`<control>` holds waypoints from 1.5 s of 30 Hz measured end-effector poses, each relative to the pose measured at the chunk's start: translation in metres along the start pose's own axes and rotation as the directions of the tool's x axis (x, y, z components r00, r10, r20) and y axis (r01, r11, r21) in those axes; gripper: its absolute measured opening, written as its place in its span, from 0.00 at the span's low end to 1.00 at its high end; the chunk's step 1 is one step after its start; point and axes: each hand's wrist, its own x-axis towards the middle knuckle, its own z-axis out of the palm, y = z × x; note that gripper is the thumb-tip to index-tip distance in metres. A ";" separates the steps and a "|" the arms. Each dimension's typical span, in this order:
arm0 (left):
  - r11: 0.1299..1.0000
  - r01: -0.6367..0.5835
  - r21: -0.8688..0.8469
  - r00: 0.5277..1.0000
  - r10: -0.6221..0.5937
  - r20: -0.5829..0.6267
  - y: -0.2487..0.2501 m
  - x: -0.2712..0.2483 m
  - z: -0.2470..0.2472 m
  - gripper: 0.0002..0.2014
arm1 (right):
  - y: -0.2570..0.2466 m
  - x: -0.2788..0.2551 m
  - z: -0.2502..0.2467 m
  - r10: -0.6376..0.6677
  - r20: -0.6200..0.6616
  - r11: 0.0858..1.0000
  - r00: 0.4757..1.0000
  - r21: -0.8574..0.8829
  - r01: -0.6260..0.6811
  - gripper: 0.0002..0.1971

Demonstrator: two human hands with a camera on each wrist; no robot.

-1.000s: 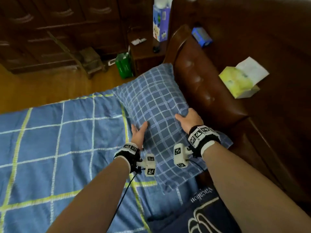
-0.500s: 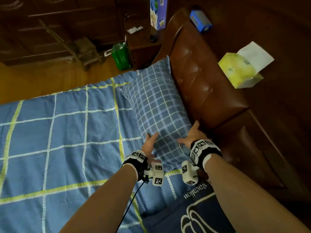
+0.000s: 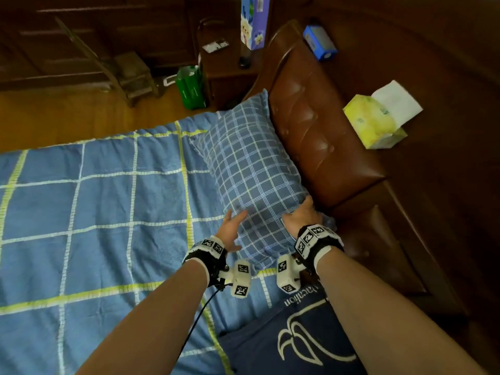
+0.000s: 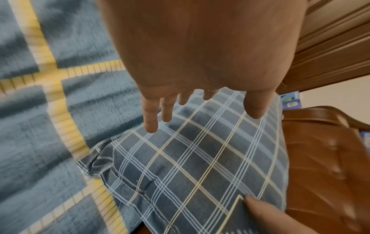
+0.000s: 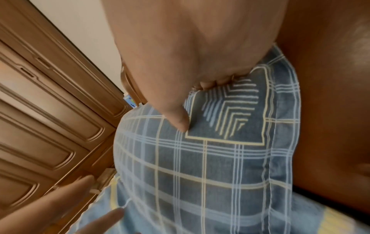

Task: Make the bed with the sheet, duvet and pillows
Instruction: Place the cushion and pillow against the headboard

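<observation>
1. The pillow (image 3: 251, 182) is now lying closer along the leather headboard (image 3: 319, 136) than in the picture taken a second earlier, where it sat more squarely across the bed corner; both hands have slid back to its near end.
2. The left hand (image 3: 231, 231) is resting against the near left edge of the pillow with its fingers (image 4: 150, 117) straight and spread, gripping nothing.
3. The right hand (image 3: 300, 217) is curling over the near right corner, thumb (image 5: 178, 117) pressing into the fabric; whether cloth is actually being pinched cannot be told.
4. The shift suggests the pillow is being squared up rather than carried, so the pillow step appears nearly complete.
5. The pillow is sitting on the blue checked cover (image 3: 94, 212), its right long side touching the headboard.
6. Its long axis is running parallel to the headboard, from the person's hands away toward the nightstand (image 3: 230, 66); the far corner is pointing at the bed's far edge.
</observation>
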 end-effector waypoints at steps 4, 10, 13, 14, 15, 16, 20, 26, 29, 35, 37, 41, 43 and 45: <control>0.996 -0.080 0.046 0.997 0.080 -0.011 0.015 -0.055 -0.043 0.35 | -0.023 -0.063 -0.008 -0.060 -0.050 0.998 0.997 0.024 0.061 0.50; 0.923 -0.279 0.267 0.960 0.271 0.065 0.034 -0.171 -0.136 0.29 | -0.110 -0.188 0.013 -0.037 0.179 0.998 0.983 0.052 0.028 0.46; 0.875 -0.347 0.338 0.933 0.357 0.033 0.027 -0.209 -0.208 0.23 | -0.167 -0.256 0.032 -0.187 0.204 0.982 0.961 0.076 0.175 0.44; 0.873 -0.347 0.343 0.933 0.359 0.029 0.023 -0.223 -0.234 0.22 | -0.179 -0.276 0.039 -0.204 0.218 0.978 0.954 0.077 0.192 0.43; 0.880 -0.344 0.327 0.933 0.359 0.015 0.018 -0.235 -0.259 0.23 | -0.187 -0.291 0.047 -0.209 0.234 0.978 0.949 0.076 0.197 0.42; 0.890 -0.339 0.305 0.935 0.356 -0.001 0.012 -0.245 -0.282 0.25 | -0.192 -0.307 0.055 -0.225 0.238 0.974 0.945 0.067 0.215 0.41; 0.916 -0.284 0.283 0.958 0.280 0.054 -0.016 -0.265 -0.331 0.21 | -0.177 -0.352 0.091 -0.220 0.265 0.975 0.939 0.081 0.206 0.36; 0.934 -0.133 0.332 0.984 0.083 0.160 -0.076 -0.266 -0.302 0.23 | -0.072 -0.402 0.107 -0.006 0.249 1.000 0.969 0.026 -0.001 0.39; 0.918 -0.088 0.386 0.974 -0.002 0.227 -0.103 -0.262 -0.265 0.29 | -0.012 -0.420 0.081 0.111 0.232 0.986 0.967 0.099 -0.137 0.40; 0.856 -0.138 0.499 0.942 -0.042 0.333 -0.171 -0.265 -0.126 0.10 | 0.126 -0.449 0.000 0.258 -0.026 0.944 0.966 0.217 -0.246 0.41; 0.829 -0.114 0.548 0.934 -0.098 0.343 -0.206 -0.269 -0.073 0.13 | 0.181 -0.458 -0.016 0.288 -0.045 0.939 0.957 0.208 -0.273 0.44; 0.766 -0.096 0.635 0.972 -0.065 0.226 -0.277 -0.281 0.009 0.19 | 0.292 -0.449 -0.029 0.271 -0.069 0.958 0.960 0.113 -0.263 0.54; 0.786 -0.068 0.615 0.981 -0.060 0.186 -0.308 -0.276 0.030 0.27 | 0.335 -0.440 -0.029 0.294 -0.056 0.953 0.954 0.092 -0.288 0.58; 0.812 -0.001 0.584 0.987 -0.094 0.133 -0.348 -0.268 0.053 0.37 | 0.379 -0.431 -0.021 0.312 0.031 0.947 0.949 0.069 -0.314 0.62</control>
